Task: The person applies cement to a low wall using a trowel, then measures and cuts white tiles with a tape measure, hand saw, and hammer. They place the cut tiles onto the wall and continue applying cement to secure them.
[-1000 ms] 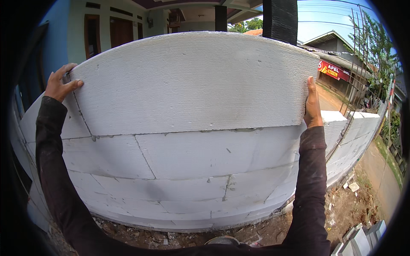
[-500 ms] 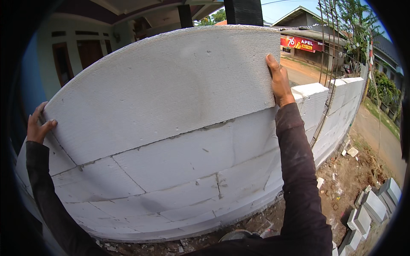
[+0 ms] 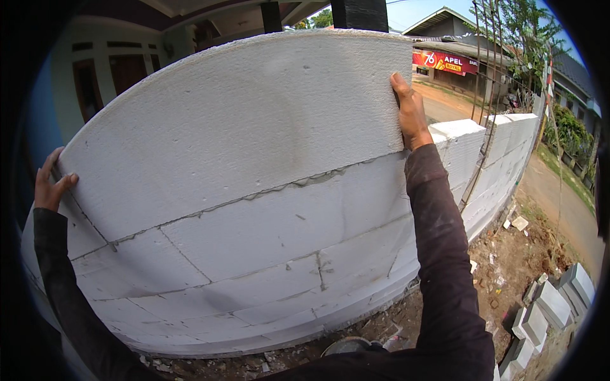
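Note:
A large white lightweight block (image 3: 248, 114) lies along the top course of the white block wall (image 3: 267, 235), with grey mortar squeezed out along the joint beneath it. My left hand (image 3: 52, 184) grips the block's left end, thumb on the front face and fingers at the upper corner, beside a vertical seam. My right hand (image 3: 412, 111) is wrapped round its right end, thumb on top of the face near the edge. Both dark-sleeved forearms reach up from the lower edge.
To the right, a lower wall stretch (image 3: 511, 143) has vertical steel rods (image 3: 484, 146) beside it and a road (image 3: 572, 209) beyond. Loose blocks (image 3: 553, 305) and rubble lie on soil at lower right. A round container (image 3: 343, 349) is below me. A dark post (image 3: 359, 16) stands behind.
The view has turned rightward and tilted, so the held block and both hands sit further left, the right hand higher in the picture. My grip on both ends is unchanged.

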A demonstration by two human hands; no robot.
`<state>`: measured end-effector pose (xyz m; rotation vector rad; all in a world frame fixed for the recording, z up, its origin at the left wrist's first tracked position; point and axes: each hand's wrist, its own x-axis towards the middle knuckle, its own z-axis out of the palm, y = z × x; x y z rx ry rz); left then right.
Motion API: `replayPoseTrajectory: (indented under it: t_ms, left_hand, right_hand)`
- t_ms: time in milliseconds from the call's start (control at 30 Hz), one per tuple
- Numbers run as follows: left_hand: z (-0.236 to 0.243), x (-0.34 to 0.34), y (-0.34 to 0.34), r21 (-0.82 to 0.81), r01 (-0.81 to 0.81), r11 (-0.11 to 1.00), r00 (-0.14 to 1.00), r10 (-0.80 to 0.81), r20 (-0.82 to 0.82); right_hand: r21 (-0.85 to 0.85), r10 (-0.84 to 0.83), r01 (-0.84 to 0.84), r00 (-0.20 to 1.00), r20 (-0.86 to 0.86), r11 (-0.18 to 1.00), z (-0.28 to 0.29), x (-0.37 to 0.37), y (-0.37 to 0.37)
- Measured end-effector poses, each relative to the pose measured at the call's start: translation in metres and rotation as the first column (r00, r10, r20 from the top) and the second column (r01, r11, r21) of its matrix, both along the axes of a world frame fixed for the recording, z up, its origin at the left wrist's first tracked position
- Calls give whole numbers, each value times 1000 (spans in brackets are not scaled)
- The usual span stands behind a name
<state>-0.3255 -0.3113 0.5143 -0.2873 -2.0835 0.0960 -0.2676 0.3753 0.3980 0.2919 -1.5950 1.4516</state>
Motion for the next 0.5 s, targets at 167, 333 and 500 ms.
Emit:
replayPoseTrajectory:
  t_ms: [167,333,500]
  left_hand:
    - [4,0,-2,17,21,1000,1000,-22,19]
    - [0,-1,2,-5,11,1000,1000,-11,-8]
    - [4,4,3,47,63,997,997,-64,31]
  right_hand:
    - [3,-1,1,1000,-3,1000,-1,-3,1]
    - [5,15,-15,1000,-21,1000,0,-1,3]
    - [-50,102,-99,992,69,994,-3,5,-4]
